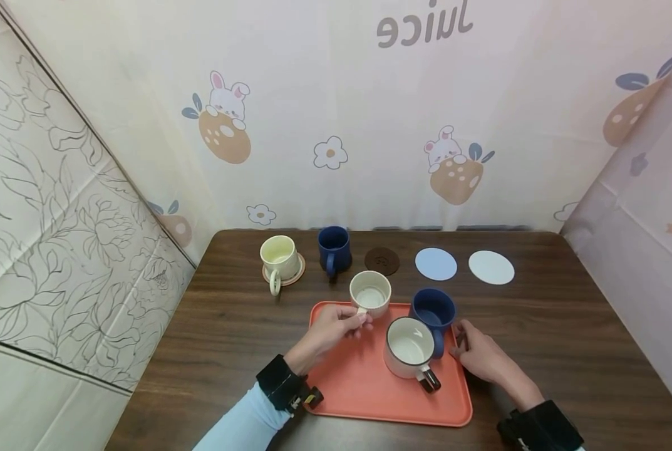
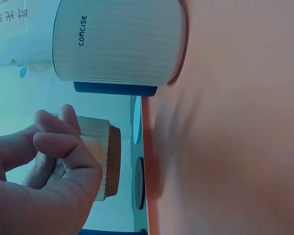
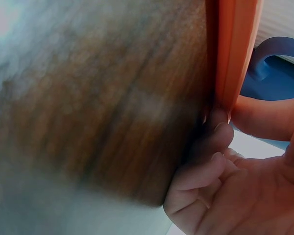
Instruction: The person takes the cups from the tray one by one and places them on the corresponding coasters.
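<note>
On the near part of the wood-grain counter [image 1: 211, 369] lies an orange tray [image 1: 358, 388], its long sides running left to right. The right hand [image 1: 479, 354] grips the tray's right edge, thumb on the inner side and the other fingers curled at the outside. On the tray, right of its middle, a cream mug [image 1: 398, 360] with a dark rim stands upright, its black-tipped handle pointing near and right; the left wrist view shows "concise" printed on its ribbed side. Just beyond it, at the tray's far right corner, is a blue mug [image 1: 434, 307], its handle turned toward the near side.

The left hand [image 1: 332, 329] pinches the handle of a small cream cup [image 1: 371, 291], which is raised over the tray's far edge; its base is brown in the left wrist view.

Farther back, a row crosses the counter. From left to right: a pale green cup [image 1: 279, 254] on a round coaster [image 1: 300, 266], a navy cup [image 1: 334, 244], a dark brown disc [image 1: 382, 261], a pale blue disc [image 1: 436, 264] and a white disc [image 1: 491, 267]. Behind them hangs a printed curtain [image 1: 369, 188] with rabbits and flowers.
</note>
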A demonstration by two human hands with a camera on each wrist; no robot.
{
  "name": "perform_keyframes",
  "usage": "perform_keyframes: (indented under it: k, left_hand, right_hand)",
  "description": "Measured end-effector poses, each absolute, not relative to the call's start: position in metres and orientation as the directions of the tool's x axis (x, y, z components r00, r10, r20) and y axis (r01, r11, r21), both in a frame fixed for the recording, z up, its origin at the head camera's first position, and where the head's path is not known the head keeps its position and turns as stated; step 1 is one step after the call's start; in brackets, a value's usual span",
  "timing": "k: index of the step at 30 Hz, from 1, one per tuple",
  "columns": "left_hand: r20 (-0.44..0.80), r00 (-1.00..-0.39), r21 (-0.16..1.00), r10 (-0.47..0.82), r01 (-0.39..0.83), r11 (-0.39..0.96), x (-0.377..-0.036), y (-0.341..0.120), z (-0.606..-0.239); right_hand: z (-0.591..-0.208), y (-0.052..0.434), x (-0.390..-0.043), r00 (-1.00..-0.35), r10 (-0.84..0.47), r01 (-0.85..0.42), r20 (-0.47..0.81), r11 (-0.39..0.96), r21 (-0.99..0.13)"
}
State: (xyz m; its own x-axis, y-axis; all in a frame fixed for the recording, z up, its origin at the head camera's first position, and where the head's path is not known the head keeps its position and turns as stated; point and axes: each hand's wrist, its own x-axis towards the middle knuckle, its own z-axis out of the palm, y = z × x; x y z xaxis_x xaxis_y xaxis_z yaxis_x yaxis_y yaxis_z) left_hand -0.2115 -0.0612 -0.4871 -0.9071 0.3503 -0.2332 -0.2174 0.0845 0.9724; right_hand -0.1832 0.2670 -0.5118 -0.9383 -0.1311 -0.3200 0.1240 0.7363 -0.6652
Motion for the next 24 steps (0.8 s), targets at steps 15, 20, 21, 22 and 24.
perform_keyframes:
  k: [15, 20, 21, 22, 24]
  left_hand:
    - [-0.229, -0.928, 0.973, 0.292, -0.227, 0.042, -0.236, -0.041, -0.490]
    - [-0.240, -0.933, 0.971, 0.268, -0.237, 0.045, -0.246, -0.035, -0.488]
    - [-0.244, -0.933, 0.969, 0.265, -0.242, 0.042, -0.248, -0.034, -0.489]
    - [-0.244, -0.935, 0.970, 0.259, -0.241, 0.044, -0.249, -0.033, -0.489]
    - [-0.248, -0.935, 0.969, 0.255, -0.244, 0.046, -0.252, -0.031, -0.490]
  right_hand:
    - [-0.514, 0.267, -0.183, -0.934, -0.123, 0.144, -0.335, 0.730, -0.669]
    - [-0.514, 0.267, -0.184, -0.934, -0.120, 0.145, -0.336, 0.732, -0.666]
    - [-0.514, 0.267, -0.184, -0.934, -0.119, 0.146, -0.336, 0.733, -0.665]
    - [-0.514, 0.267, -0.184, -0.934, -0.119, 0.146, -0.336, 0.734, -0.663]
    - [-0.513, 0.266, -0.183, -0.934, -0.115, 0.147, -0.337, 0.738, -0.659]
